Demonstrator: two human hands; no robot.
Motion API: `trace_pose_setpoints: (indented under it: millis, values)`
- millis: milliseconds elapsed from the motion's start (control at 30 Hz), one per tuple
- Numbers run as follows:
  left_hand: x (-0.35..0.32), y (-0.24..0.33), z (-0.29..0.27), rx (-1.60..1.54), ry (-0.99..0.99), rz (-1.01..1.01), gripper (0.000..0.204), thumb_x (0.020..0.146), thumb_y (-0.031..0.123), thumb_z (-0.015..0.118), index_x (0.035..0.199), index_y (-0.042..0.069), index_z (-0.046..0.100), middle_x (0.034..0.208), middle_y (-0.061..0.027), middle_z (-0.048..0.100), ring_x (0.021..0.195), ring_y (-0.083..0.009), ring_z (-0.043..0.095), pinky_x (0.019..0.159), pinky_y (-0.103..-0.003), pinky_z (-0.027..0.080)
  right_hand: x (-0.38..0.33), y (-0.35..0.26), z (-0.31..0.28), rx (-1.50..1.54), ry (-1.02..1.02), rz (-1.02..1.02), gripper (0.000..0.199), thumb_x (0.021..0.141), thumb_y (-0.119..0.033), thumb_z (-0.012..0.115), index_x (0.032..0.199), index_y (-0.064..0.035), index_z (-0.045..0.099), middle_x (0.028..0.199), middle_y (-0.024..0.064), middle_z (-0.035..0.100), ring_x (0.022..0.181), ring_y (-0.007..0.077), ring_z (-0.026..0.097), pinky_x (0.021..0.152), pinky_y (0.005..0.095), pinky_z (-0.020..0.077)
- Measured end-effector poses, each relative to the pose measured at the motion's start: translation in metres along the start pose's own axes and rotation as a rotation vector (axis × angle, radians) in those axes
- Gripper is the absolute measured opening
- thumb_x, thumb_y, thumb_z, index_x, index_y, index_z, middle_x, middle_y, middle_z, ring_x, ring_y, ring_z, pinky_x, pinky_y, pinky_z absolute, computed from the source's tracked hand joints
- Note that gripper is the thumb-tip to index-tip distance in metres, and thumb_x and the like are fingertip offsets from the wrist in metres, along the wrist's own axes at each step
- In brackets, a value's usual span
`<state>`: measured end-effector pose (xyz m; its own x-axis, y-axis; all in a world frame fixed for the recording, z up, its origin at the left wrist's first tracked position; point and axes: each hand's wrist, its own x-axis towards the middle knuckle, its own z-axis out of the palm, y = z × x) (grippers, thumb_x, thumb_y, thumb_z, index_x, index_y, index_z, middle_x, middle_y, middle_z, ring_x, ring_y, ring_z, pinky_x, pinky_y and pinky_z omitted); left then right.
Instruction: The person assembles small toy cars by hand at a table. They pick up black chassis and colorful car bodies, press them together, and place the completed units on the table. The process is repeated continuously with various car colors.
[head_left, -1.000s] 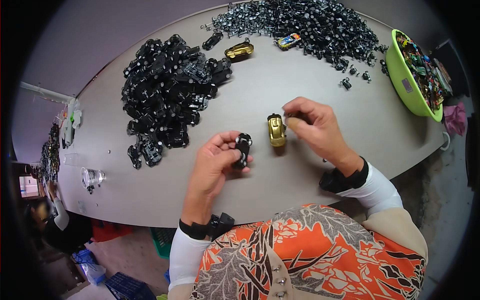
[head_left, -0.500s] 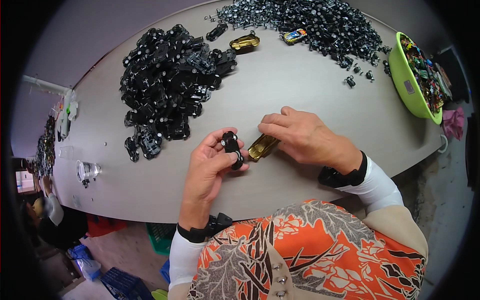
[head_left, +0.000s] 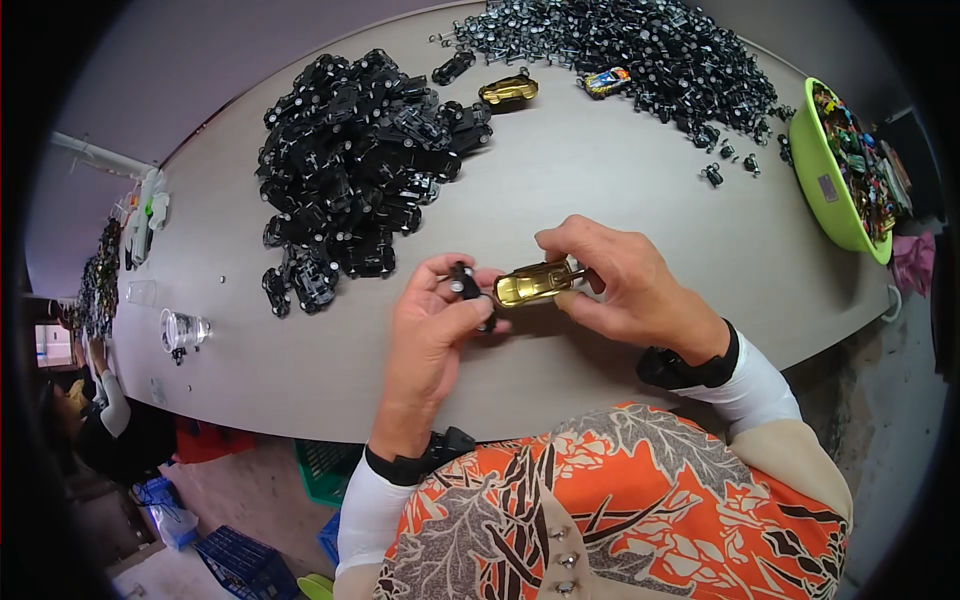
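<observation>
My left hand pinches a black toy car chassis with small wheels between thumb and fingers. Close beside it, my right hand grips one end of a gold toy car body, its hollow inside partly showing. The two parts nearly meet above the table; I cannot tell if they touch. Farther off lies a second gold car body. A big heap of black chassis is piled to the left of it, with one loose black chassis at its far side.
Small wheel-and-axle pieces form a heap at the far edge, a colourful toy car beside them. A lime-green basin of colourful pieces stands at right. A clear cup is at left. Another person works at far left.
My right hand has turned the gold car body more level and its hollow side now shows. The left hand has tilted the black chassis. The whole view has shifted slightly.
</observation>
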<state>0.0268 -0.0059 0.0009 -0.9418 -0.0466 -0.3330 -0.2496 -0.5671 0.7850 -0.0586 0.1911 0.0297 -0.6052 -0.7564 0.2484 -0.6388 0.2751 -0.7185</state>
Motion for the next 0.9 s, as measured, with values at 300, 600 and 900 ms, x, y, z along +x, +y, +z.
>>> trace_pose_setpoints:
  millis: [300,600,900]
  values:
    - [0.004,-0.005,0.011,0.205,0.028,0.183,0.041,0.074,-0.007,0.055,0.113,0.001,0.045,0.094,-0.0053,0.053,0.078,-0.0083,0.052,0.06,-0.02,0.045,-0.009,0.002,0.006,0.885,-0.028,0.458,0.042,0.073,-0.012,0.07,0.11,-0.002,0.053,0.086,0.004,0.059,0.066,0.006,0.052,0.052,0.02,0.0404]
    - [0.002,-0.007,0.019,0.285,-0.087,0.259,0.043,0.074,-0.012,0.057,0.114,-0.001,0.045,0.099,-0.0073,0.054,0.091,-0.01,0.054,0.082,-0.023,0.045,-0.01,0.017,0.027,1.318,-0.164,0.645,0.024,0.076,-0.009,0.068,0.096,-0.0043,0.056,0.079,0.0003,0.06,0.06,0.002,0.051,0.044,0.015,0.0343]
    - [0.007,-0.022,0.011,-0.077,-0.158,0.072,0.035,0.081,0.001,0.062,0.113,0.002,0.048,0.11,-0.0077,0.053,0.102,-0.0166,0.054,0.088,-0.028,0.045,-0.012,-0.008,0.024,0.863,-0.025,0.408,0.026,0.074,-0.001,0.065,0.098,-0.0001,0.055,0.082,0.0013,0.057,0.071,0.0063,0.053,0.064,0.0219,0.0449]
